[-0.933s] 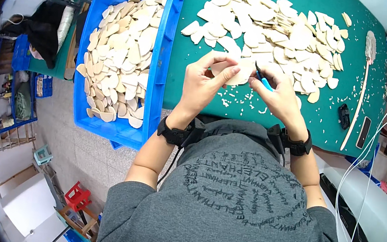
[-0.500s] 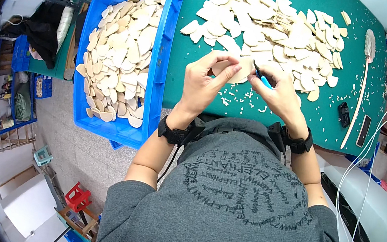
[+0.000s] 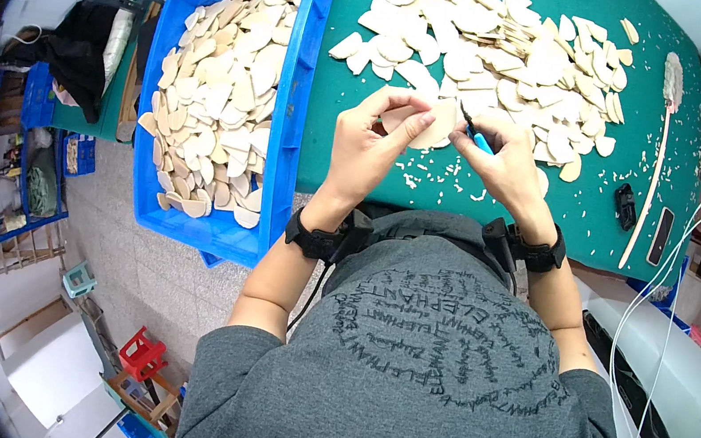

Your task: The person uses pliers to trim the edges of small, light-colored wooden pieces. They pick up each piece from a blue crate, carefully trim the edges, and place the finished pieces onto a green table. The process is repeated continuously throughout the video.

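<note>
My left hand [image 3: 371, 138] pinches a flat, rounded cream-coloured piece [image 3: 437, 124] between thumb and fingers, above the front of the green table. In my right hand [image 3: 506, 160] is a small pair of blue-handled cutters [image 3: 480, 140], gripped in the fist. Their dark tip meets the right edge of the piece, and part of the tool is hidden by my fingers. Beyond both hands lies a wide heap of similar flat pieces [image 3: 481, 54]. Small pale scraps [image 3: 429, 173] are scattered on the table just below the piece.
A blue crate [image 3: 304, 60] at the left holds many such pieces [image 3: 215, 101]. The green table [image 3: 335, 168] also carries a long stick with a fuzzy end [image 3: 657, 155], a phone [image 3: 660, 236] and a small black object [image 3: 625, 206] at the right. White cables [image 3: 679, 238] hang at the right.
Both hands stay nearly in place, with the piece and the cutters shifting only slightly. The cutters' tip remains at the piece's right edge.
</note>
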`<state>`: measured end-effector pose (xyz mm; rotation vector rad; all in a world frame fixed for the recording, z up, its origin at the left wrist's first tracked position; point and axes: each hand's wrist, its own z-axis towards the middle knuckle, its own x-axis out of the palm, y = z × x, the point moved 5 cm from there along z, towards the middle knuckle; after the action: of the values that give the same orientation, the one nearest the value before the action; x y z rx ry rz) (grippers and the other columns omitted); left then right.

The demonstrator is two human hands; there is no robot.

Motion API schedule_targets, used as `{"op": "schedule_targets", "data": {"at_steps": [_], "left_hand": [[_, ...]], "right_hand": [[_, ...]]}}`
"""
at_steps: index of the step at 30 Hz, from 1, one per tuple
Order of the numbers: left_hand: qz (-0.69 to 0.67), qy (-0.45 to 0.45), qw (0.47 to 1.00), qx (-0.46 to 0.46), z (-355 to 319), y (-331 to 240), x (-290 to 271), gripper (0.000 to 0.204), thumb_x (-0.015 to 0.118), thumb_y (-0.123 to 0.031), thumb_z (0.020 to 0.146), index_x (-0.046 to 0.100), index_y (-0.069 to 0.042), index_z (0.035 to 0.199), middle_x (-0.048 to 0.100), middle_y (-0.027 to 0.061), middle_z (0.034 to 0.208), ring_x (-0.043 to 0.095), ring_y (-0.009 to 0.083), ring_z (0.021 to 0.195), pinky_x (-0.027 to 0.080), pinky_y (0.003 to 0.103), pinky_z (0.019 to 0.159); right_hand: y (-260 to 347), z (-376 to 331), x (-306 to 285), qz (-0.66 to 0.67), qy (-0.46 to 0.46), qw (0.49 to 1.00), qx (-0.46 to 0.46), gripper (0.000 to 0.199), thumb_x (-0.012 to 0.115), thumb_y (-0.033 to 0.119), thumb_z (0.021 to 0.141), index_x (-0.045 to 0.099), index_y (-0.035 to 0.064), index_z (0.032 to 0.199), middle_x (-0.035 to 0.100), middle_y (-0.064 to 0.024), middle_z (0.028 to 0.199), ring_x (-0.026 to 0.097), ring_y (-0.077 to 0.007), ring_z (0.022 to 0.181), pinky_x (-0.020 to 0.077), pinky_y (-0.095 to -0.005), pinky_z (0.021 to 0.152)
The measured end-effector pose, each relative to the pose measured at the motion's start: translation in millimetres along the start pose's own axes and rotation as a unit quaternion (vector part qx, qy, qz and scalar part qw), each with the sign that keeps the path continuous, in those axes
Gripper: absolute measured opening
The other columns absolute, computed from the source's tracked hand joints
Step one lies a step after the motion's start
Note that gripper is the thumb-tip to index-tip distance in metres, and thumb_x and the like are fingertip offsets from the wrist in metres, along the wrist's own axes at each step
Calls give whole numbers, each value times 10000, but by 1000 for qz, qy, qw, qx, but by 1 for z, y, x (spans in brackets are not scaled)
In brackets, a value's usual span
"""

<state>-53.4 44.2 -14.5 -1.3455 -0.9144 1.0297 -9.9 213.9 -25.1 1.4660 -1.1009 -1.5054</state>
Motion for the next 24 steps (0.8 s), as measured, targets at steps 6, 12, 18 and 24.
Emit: {"op": "schedule_targets", "data": {"at_steps": [6, 12, 18, 24], "left_hand": [[35, -150, 988, -17, 3, 12, -76, 149, 638, -125, 884, 607, -56, 1012, 624, 24, 899, 558, 48, 702, 432, 182, 527], [451, -277, 844, 90, 22, 39, -140, 300, 665, -233, 813, 588, -68, 1052, 570, 136, 1106, 452, 311, 1103, 301, 436, 988], [516, -32, 852, -82, 38, 178, -29, 539, 767, -407, 686, 580, -22, 1014, 509, 174, 1092, 457, 327, 1037, 424, 417, 890], [339, 11, 936, -89, 38, 194, -16, 405, 719, -328, 751, 569, -15, 960, 576, 135, 931, 539, 259, 900, 467, 364, 803]], "right_hand": [[-20, -4, -14, 93, -26, 991, 95, 187, 663, 202, 839, 654, 20, 881, 518, 45, 604, 448, -31, 543, 349, -211, 498], [-34, -11, -21, 99, -25, 990, 94, 206, 669, 207, 837, 643, 7, 882, 555, 26, 652, 469, -38, 580, 371, -202, 529], [-26, -18, -23, 72, -16, 991, 109, 196, 665, 178, 838, 642, -5, 902, 594, 3, 730, 508, -52, 670, 414, -206, 616], [-32, -25, -23, 91, -35, 986, 132, 175, 661, 148, 839, 640, -12, 907, 618, -2, 793, 543, -66, 723, 442, -217, 661]]}}
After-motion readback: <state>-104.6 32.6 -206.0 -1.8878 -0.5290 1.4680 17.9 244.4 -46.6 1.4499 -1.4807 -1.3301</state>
